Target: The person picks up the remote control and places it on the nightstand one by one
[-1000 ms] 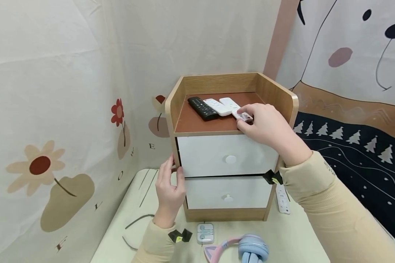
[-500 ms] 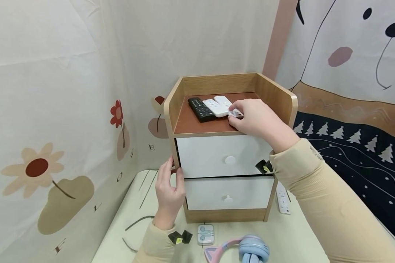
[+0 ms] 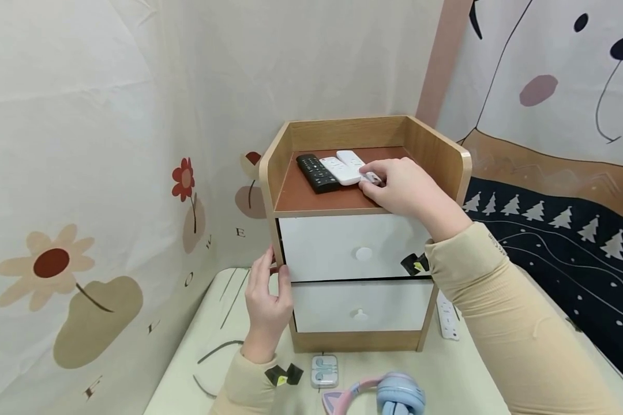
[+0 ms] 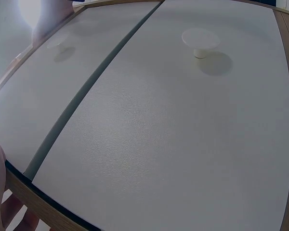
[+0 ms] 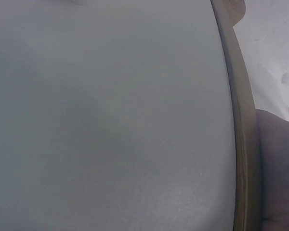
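Pale flowered wall covering (image 3: pixel 316 63), tree-patterned hanging (image 3: pixel 555 167) at right — fabric, perhaps — cream tabletop (image 3: pixel 457 374)

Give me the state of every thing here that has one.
Upper drawer, appears closed
Lower drawer, appears closed
Black remote, face up
Left white remote, face up
Rightmost white remote, pinched by the right hand
Left hand, against the left side of the cabinet
Earphone case, appears closed
Headphones, partly out of frame
Power strip, partly hidden; on or off unclear

1 black remote (image 3: pixel 318 173) | 2+ white remotes (image 3: pixel 342 171) | 2 drawers (image 3: pixel 319 245) | 2 knobs (image 3: pixel 363 253) | 1 headset (image 3: pixel 400 392) | 1 earphone case (image 3: pixel 324 371) | 1 power strip (image 3: pixel 447 318)
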A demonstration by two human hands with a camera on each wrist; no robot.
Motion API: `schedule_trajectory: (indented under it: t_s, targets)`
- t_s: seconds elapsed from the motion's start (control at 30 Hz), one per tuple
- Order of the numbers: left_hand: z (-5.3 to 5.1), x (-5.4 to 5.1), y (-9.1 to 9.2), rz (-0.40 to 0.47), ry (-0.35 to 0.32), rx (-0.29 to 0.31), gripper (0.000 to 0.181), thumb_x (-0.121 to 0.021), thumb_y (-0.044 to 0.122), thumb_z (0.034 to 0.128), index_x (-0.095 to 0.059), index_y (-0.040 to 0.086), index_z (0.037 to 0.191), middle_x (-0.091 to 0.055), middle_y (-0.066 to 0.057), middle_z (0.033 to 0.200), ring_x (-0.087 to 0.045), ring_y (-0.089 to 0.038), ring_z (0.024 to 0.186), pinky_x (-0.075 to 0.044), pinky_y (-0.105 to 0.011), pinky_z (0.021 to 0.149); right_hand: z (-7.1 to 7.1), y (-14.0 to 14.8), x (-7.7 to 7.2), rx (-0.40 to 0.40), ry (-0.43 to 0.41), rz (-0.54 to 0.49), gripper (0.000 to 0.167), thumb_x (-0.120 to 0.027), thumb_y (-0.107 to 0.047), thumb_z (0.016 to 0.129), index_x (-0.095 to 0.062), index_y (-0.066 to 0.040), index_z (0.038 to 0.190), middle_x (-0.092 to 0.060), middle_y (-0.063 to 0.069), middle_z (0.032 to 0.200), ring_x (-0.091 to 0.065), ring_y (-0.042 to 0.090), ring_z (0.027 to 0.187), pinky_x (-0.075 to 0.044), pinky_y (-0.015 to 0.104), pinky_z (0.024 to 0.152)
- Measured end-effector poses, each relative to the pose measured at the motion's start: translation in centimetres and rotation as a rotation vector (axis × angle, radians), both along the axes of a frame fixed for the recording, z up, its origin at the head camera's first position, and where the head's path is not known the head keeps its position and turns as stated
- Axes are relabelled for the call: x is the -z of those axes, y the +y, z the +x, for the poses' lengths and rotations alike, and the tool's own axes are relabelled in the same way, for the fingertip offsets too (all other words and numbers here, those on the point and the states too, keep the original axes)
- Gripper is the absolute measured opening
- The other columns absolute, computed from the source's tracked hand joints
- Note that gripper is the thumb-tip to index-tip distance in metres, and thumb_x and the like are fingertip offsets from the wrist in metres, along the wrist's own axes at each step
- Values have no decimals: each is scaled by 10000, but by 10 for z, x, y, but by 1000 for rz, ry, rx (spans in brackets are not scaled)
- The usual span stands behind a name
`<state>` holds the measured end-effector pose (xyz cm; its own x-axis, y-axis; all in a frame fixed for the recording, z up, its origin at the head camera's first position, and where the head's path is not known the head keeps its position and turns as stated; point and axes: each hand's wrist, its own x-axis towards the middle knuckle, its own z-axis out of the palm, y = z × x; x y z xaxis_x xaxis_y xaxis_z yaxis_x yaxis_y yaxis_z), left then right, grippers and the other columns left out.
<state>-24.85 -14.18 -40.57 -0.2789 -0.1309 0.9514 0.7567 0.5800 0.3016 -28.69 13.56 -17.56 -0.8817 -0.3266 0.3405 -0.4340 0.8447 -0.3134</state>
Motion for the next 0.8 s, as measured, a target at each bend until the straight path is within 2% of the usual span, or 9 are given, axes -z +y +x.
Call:
schedule_trajectory:
  t_s: [0.3, 0.47, 0.7, 0.8]
  targets:
    - [0, 0, -2, -6, 8, -7, 517, -678, -100, 955, -618, -114, 1468, -724, -297, 1282, -708, -384, 1126, -570, -135, 1001, 5, -1, -2, 1, 4, -16, 442, -607, -332, 1090, -691, -154, 1486, -784, 157, 1137, -644, 310, 1157, -508, 539, 1059]
    - [2, 0, -1, -6, 0, -6, 516, -675, -108, 956, -615, -116, 1468, -719, -301, 1285, -708, -387, 1121, -567, -125, 1006, 7, 0, -1, 4, 23, -39, 469, -629, -340, 1082, -670, -154, 1510, -761, 153, 1369, -661, 335, 1301, -505, 570, 1136]
    - [4, 0, -1, -1, -7, -3, 517, -671, -114, 957, -611, -118, 1471, -712, -303, 1284, -705, -388, 1125, -566, -121, 1005, 16, 3, 7, -4, 170, -103, 421, -622, -296, 1075, -708, -141, 1456, -763, 136, 1243, -634, 331, 1088, -511, 528, 955]
    - [4, -1, -2, 2, -13, -5, 513, -669, -113, 960, -610, -120, 1469, -714, -300, 1290, -707, -394, 1129, -558, -114, 1009, 23, 4, 12, -22, 241, -139, 388, -635, -273, 1075, -724, -127, 1424, -758, 126, 1360, -646, 350, 1155, -514, 551, 1021]
